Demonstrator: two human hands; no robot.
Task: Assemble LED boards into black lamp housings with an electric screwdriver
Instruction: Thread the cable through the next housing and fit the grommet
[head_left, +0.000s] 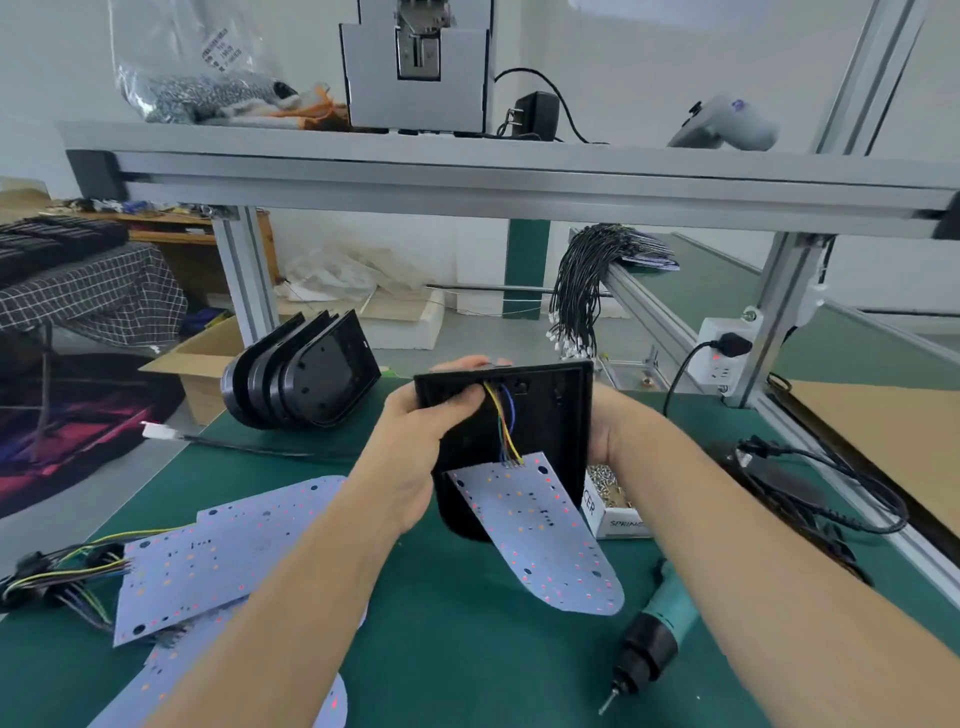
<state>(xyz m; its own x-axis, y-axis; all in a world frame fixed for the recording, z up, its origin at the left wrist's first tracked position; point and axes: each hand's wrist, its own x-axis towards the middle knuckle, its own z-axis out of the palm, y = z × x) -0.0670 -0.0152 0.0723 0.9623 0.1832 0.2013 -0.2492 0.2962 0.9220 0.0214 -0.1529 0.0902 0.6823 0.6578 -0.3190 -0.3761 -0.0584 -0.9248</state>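
Housing (550, 415), black, held upright above the green mat (467, 623) between my two hands, open side toward me. My left hand (410, 441) grips its left edge, thumb curled over the rim near the wires (501, 421). My right hand (602, 426) is mostly hidden behind the right wall; I cannot tell how its fingers lie. LED board (540, 530) hangs from the wires, its top inside the housing and its rounded end below it. Screwdriver (654, 634) lies on the mat beside my right forearm. Screw box (613, 499) is partly hidden.
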